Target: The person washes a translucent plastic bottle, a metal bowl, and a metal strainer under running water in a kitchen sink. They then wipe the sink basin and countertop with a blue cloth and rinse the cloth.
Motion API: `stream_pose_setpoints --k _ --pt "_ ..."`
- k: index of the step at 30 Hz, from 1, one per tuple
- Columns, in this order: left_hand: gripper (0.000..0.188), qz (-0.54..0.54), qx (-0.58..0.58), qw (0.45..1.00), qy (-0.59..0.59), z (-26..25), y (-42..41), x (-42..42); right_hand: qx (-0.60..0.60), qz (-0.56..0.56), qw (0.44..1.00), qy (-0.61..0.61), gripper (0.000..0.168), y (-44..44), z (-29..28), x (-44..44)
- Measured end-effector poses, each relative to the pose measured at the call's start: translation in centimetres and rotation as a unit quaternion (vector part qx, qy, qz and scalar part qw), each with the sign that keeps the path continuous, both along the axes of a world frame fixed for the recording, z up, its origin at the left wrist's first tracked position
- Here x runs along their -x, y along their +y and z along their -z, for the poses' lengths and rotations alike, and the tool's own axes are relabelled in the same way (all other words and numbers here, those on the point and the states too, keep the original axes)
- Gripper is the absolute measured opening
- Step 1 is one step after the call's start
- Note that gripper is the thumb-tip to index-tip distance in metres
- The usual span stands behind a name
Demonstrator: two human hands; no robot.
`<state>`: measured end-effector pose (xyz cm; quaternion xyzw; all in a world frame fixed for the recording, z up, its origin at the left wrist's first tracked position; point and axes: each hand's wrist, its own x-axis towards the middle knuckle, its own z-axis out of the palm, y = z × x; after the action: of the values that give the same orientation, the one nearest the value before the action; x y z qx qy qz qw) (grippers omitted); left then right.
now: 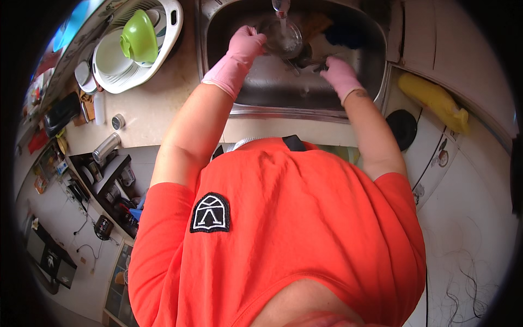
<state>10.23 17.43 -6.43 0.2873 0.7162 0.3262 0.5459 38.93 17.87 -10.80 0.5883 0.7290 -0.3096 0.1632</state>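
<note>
My left hand (pixel 246 42), in a pink rubber glove, grips the edge of a round, shiny vessel (pixel 286 40) that looks like glass or metal. Water runs into it from the faucet (pixel 281 7) over the stainless steel sink (pixel 278 92). On the right side of the basin, my right hand (pixel 340 73), also gloved in pink, has its fingers closed at the dark end of some thin utensils, whose exact kind I cannot tell. A dark round utensil (pixel 304 56) lies between the hands. Behind it are a brown cloth or sponge (pixel 316 25) and a dark blue cloth or scrubber (pixel 347 34).
Left of the sink, a white dish rack (pixel 166 61) holds plates and a green plastic bowl (pixel 140 36). A metal flask (pixel 107 148) and a small round container (pixel 118 122) stand near the counter edge. To the right are a yellow bottle (pixel 433 100) and a black round object (pixel 401 129).
</note>
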Motion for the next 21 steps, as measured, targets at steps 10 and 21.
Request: stream_pose_setpoints --k 10,21 --pt "0.016 0.012 0.009 0.999 -0.028 -0.3 -1.1 -2.0 -0.051 0.250 0.916 0.308 0.032 0.2 -5.3 3.7" --pt "0.012 0.117 -0.110 0.987 0.022 -1.4 -1.4 -3.4 -0.166 0.246 0.871 0.390 0.021 5.6 -2.6 10.2"
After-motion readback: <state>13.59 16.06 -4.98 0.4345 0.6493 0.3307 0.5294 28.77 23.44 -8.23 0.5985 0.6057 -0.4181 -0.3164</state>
